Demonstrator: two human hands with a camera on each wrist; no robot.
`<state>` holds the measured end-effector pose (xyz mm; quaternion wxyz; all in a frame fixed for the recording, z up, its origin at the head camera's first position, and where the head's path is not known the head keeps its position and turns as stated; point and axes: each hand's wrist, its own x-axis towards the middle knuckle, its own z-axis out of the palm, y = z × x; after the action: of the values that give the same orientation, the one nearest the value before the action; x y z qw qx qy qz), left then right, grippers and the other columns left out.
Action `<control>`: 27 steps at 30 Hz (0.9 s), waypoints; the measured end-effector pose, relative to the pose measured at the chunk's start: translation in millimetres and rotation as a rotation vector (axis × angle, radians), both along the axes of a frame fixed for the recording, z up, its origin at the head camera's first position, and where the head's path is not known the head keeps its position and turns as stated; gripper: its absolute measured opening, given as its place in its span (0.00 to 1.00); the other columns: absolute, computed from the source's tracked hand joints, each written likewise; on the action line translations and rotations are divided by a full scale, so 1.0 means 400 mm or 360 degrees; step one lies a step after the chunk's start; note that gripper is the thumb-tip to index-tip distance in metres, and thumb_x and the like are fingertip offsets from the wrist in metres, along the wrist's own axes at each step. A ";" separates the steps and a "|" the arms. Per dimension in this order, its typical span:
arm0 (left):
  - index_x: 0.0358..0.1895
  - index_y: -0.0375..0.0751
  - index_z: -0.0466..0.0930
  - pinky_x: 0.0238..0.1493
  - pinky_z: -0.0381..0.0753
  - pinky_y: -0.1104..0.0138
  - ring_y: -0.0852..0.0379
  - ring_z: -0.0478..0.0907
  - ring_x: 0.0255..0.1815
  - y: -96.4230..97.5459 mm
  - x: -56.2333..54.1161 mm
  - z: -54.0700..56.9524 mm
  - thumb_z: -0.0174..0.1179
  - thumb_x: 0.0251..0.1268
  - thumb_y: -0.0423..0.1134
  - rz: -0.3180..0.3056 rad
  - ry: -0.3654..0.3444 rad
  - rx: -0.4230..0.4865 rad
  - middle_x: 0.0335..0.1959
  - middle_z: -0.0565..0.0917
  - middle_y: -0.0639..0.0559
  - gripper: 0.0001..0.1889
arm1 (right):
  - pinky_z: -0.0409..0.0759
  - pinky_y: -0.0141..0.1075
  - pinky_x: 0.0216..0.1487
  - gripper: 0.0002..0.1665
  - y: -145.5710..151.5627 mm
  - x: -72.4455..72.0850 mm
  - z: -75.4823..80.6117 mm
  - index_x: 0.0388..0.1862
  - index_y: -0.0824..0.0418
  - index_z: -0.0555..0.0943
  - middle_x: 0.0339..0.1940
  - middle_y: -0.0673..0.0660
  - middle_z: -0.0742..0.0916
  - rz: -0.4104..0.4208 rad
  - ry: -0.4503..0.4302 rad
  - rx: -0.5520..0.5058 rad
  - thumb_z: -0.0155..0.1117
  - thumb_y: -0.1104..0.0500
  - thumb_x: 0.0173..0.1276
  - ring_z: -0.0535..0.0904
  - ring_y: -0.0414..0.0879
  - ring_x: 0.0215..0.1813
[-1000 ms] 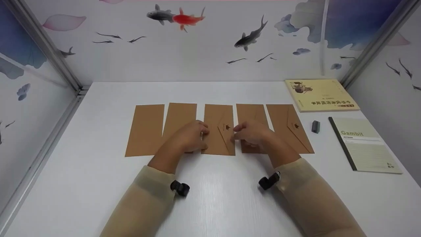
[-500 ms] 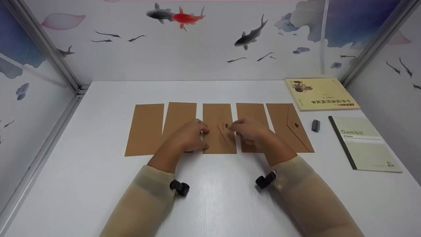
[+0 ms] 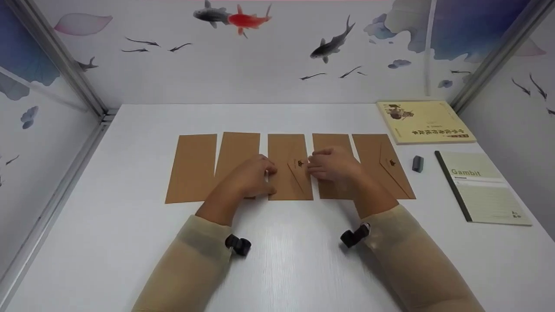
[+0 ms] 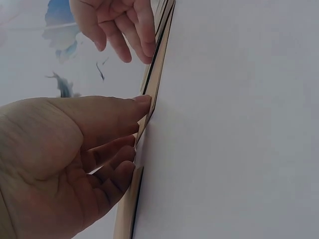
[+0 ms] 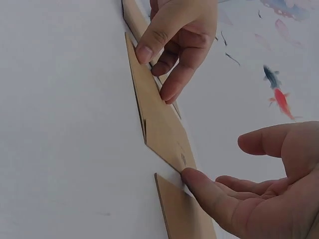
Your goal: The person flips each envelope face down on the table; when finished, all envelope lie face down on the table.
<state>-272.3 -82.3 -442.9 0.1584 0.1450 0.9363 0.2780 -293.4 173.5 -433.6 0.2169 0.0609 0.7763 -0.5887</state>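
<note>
A row of brown paper envelopes lies on the white table. The middle envelope (image 3: 279, 149) has a pointed flap with a small crown print on its right part. My left hand (image 3: 249, 177) rests thumb and fingertips along its left edge and covers part of the second envelope (image 3: 240, 147). My right hand (image 3: 336, 167) touches its right edge with the fingertips, over the fourth envelope (image 3: 329, 141). In the right wrist view, both hands (image 5: 269, 184) meet opposite edges of the envelope (image 5: 162, 127). Neither hand grips it.
The leftmost envelope (image 3: 193, 169) and rightmost envelope (image 3: 375, 147) flank the row. At right lie a small dark grey block (image 3: 418, 164), a notebook marked Gambit (image 3: 483, 188) and a yellow book (image 3: 425, 123). Patterned panels (image 3: 260, 82) enclose the table's back and sides.
The middle envelope has turned slightly and now lies straighter, its near end shifted right. My right fingers moved left over its flap, then back to its right edge. The left hand stayed nearly still.
</note>
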 end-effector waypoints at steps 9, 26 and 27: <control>0.71 0.43 0.82 0.79 0.73 0.54 0.48 0.72 0.79 -0.003 -0.001 0.002 0.77 0.63 0.39 0.0015 -0.0032 -0.0004 0.75 0.75 0.49 0.31 | 0.84 0.40 0.70 0.30 0.017 -0.010 -0.008 0.78 0.69 0.71 0.68 0.66 0.85 -0.0015 -0.0077 -0.0137 0.60 0.61 0.82 0.86 0.53 0.68; 0.68 0.42 0.83 0.71 0.80 0.54 0.48 0.77 0.67 -0.001 0.000 0.004 0.76 0.63 0.38 -0.0003 -0.0004 0.0021 0.69 0.78 0.48 0.29 | 0.83 0.38 0.65 0.22 0.014 -0.005 -0.007 0.71 0.62 0.80 0.62 0.59 0.84 0.0014 -0.0053 -0.0151 0.61 0.62 0.81 0.82 0.50 0.60; 0.67 0.42 0.83 0.69 0.81 0.54 0.49 0.78 0.64 -0.001 0.000 0.005 0.77 0.62 0.39 0.0005 -0.0008 0.0041 0.67 0.79 0.47 0.29 | 0.83 0.38 0.65 0.21 0.012 -0.003 -0.006 0.70 0.61 0.81 0.62 0.59 0.84 0.0003 -0.0040 -0.0177 0.60 0.63 0.81 0.82 0.50 0.60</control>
<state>-272.4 -82.6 -441.1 0.1583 0.1448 0.9325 0.2905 -294.5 178.2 -435.9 0.2302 0.0553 0.7398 -0.6298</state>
